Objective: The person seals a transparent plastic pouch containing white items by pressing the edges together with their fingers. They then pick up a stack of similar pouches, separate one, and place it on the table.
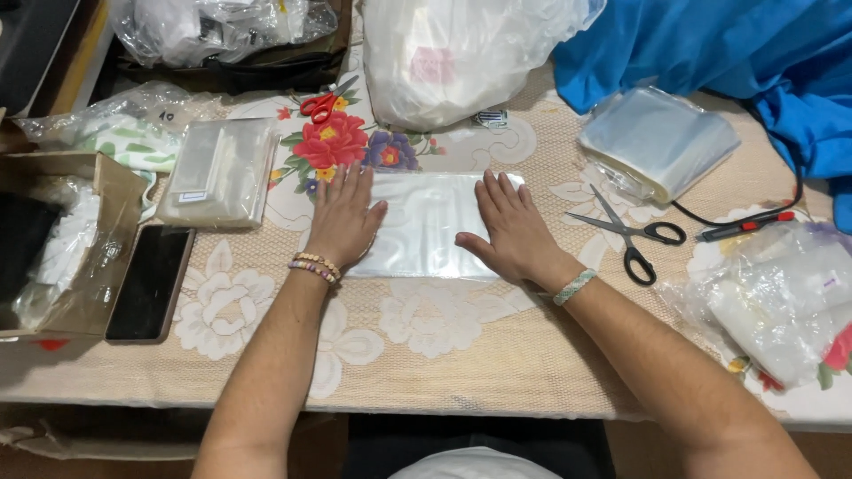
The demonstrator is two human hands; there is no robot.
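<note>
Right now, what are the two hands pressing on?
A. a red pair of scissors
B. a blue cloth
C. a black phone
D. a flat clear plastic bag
D: the left hand and right hand both lie flat, palms down, on the clear plastic bag spread on the flowered tablecloth.

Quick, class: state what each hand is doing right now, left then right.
Left hand: open, flat, palm down on the clear plastic bag.
Right hand: open, flat, pressing the same bag; holding nothing.
</note>
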